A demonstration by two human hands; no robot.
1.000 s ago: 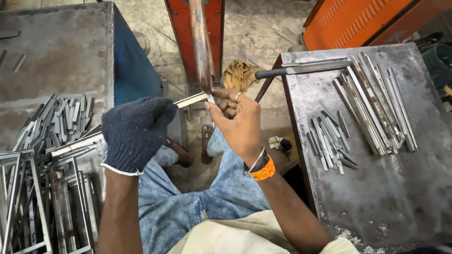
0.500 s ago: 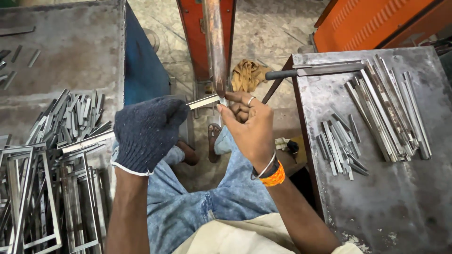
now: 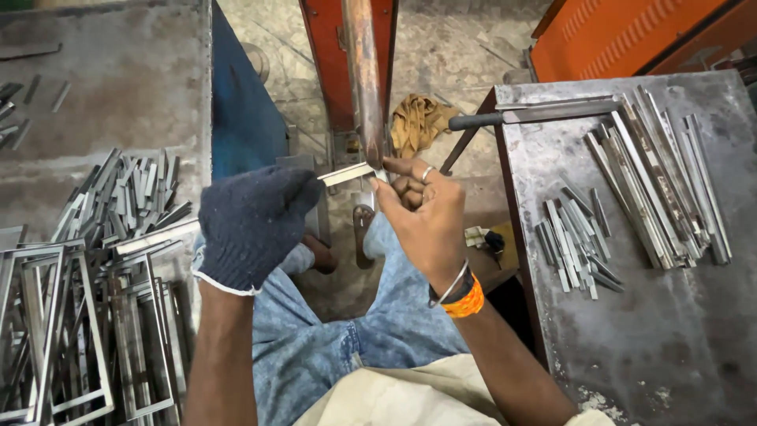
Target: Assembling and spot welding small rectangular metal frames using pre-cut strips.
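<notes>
Workshop floor, two steel tables flanking our knees. Left table (image 3: 118, 71): frames (image 3: 71, 331), cut strips (image 3: 134, 197). Right table (image 3: 646, 331): long bars (image 3: 662, 181), short strips (image 3: 576, 244). We pinch a small strip (image 3: 347, 173) between gloved left hand (image 3: 252, 225) and bare right hand (image 3: 422, 209), under the upright rod (image 3: 364, 79).

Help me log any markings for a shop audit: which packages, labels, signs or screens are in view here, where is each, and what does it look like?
None in view: no package, label, sign or screen.
Only bare metal strips on the grey table at right.
Gloved left hand and bare right hand hold a plain metal strip.
</notes>
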